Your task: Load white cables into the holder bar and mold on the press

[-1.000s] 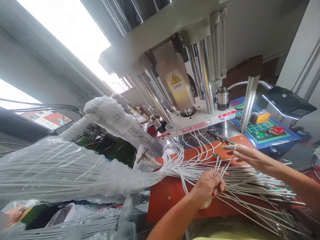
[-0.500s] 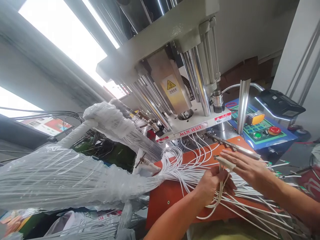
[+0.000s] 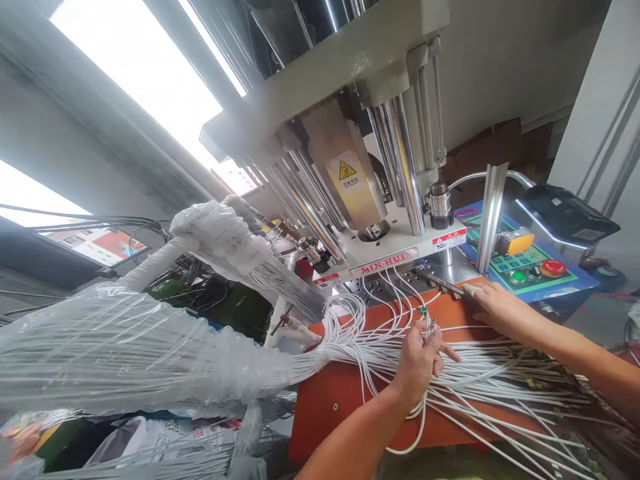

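Observation:
My left hand (image 3: 420,360) is closed around several white cables, whose small metal connector ends and a bit of green circuit board (image 3: 423,311) stick up above the fingers. My right hand (image 3: 503,313), a pale cot on one finger, grips the near end of a long metal bar (image 3: 443,285) at the front of the press. The hand hides that end of the bar. Under both hands a spread bundle of white cables (image 3: 480,373) lies across an orange-red board (image 3: 320,417). Several thin cables (image 3: 395,293) run from the bundle into the press.
The press (image 3: 360,180) stands ahead, its plate labelled MIN-HUI, with upright steel rods. A blue control box (image 3: 565,283) with a red stop button is at right, behind a metal post (image 3: 493,213). Plastic-wrapped cable bundles (image 3: 150,353) hang on a wrapped frame at left.
My right hand has moved from beside the left hand's connectors onto the metal bar. My left hand has shifted slightly left, still holding cables. The view has moved a little.

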Demonstrator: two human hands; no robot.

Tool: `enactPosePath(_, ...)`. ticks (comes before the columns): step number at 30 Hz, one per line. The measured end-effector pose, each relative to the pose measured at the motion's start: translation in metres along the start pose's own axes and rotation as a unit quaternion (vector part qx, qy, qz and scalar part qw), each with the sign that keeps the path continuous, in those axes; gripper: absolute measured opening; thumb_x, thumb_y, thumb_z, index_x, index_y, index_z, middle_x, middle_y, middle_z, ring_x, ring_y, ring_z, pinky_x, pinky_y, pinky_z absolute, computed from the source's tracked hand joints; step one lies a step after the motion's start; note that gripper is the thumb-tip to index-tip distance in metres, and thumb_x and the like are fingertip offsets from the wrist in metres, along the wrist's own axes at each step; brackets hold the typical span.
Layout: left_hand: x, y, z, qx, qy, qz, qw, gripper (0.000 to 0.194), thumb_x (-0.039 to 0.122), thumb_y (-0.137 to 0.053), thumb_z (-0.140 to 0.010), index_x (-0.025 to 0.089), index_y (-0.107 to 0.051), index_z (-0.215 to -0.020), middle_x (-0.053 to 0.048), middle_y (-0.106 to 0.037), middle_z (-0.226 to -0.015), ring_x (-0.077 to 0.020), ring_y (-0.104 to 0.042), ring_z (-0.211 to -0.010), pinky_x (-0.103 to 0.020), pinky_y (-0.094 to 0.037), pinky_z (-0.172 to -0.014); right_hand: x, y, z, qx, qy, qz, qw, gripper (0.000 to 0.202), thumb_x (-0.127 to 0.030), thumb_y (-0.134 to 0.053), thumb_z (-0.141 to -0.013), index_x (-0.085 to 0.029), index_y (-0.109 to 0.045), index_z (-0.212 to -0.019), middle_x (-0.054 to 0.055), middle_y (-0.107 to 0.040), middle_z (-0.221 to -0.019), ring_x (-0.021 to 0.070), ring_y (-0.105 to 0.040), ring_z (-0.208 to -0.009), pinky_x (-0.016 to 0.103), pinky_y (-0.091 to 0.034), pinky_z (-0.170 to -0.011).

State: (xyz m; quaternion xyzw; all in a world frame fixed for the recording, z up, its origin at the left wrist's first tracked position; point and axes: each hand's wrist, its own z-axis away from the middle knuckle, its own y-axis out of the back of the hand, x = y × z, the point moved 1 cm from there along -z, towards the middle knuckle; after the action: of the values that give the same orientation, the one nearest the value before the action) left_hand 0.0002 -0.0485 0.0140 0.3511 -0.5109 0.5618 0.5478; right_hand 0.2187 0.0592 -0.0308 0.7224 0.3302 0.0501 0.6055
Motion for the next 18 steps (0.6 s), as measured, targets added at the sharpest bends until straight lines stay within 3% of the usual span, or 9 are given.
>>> enactPosePath(2,-0.003,0.002,-0.003,-0.006,-0.005,-0.005,1.000,0.038,0.054,-0.053,-0.090,0.019,-0.039,-0.097,-0.003,-0.071,-0.068,-0.0030,-0.030,-0.031,-0.019,-0.016,-0.036,0.010,-0.008,-0.008,-0.065,-0.017,0.027,0.997,0.026,-0.011,-0.046,-0.079,-0.013,-0.059,-0.101,0.016,-0.062,-0.102,0.0310,-0.056,-0.099,0.042,-0.047,-0.082)
enactPosePath(5,-0.008,0.006,-0.008,0.006,-0.016,-0.031,0.999,0.036,0.052,-0.054,-0.089,0.019,-0.040,-0.093,-0.004,-0.072,-0.072,-0.0028,-0.035,-0.031,-0.018,-0.018,-0.035,0.012,-0.008,-0.015,-0.125,-0.080,0.010,0.989,0.017,-0.007,-0.041,-0.080,-0.015,-0.055,-0.087,0.016,-0.061,-0.097,0.0266,-0.056,-0.089,0.036,-0.042,-0.075)
enactPosePath(9,-0.007,0.011,-0.013,0.029,-0.035,-0.049,0.998,0.036,0.050,-0.060,-0.086,0.018,-0.045,-0.093,-0.004,-0.072,-0.082,-0.0020,-0.040,-0.033,-0.018,-0.022,-0.035,0.004,0.015,-0.013,-0.184,-0.145,-0.041,0.971,0.014,-0.014,-0.043,-0.081,-0.019,-0.048,-0.093,0.005,-0.061,-0.071,0.0174,-0.055,-0.059,0.028,-0.036,-0.053)
enactPosePath(12,-0.003,0.011,-0.013,0.018,-0.033,-0.043,0.998,0.037,0.051,-0.058,-0.087,0.018,-0.047,-0.098,-0.002,-0.070,-0.076,-0.0022,-0.036,-0.031,-0.018,-0.021,-0.034,-0.012,0.031,0.000,-0.236,-0.204,-0.180,0.933,0.023,-0.025,-0.044,-0.082,-0.021,-0.044,-0.105,-0.002,-0.060,-0.066,0.0139,-0.052,-0.045,0.024,-0.035,-0.042)
enactPosePath(15,0.000,0.009,-0.012,0.035,-0.052,-0.064,0.996,0.035,0.051,-0.056,-0.090,0.016,-0.053,-0.091,-0.003,-0.070,-0.075,-0.0022,-0.037,-0.033,-0.018,-0.024,-0.035,-0.037,0.034,0.018,-0.211,-0.224,-0.348,0.885,0.038,-0.030,-0.047,-0.080,-0.022,-0.042,-0.118,-0.003,-0.059,-0.067,0.0156,-0.056,-0.054,0.025,-0.042,-0.045)
enactPosePath(18,0.002,0.006,-0.011,0.043,-0.058,-0.117,0.991,0.033,0.047,-0.061,-0.087,0.014,-0.062,-0.084,-0.004,-0.070,-0.076,-0.0028,-0.038,-0.036,-0.018,-0.028,-0.037,-0.060,0.027,0.035,-0.171,-0.231,-0.422,0.860,0.051,-0.030,-0.046,-0.081,-0.022,-0.038,-0.131,-0.003,-0.060,-0.072,0.0154,-0.058,-0.057,0.025,-0.044,-0.046)
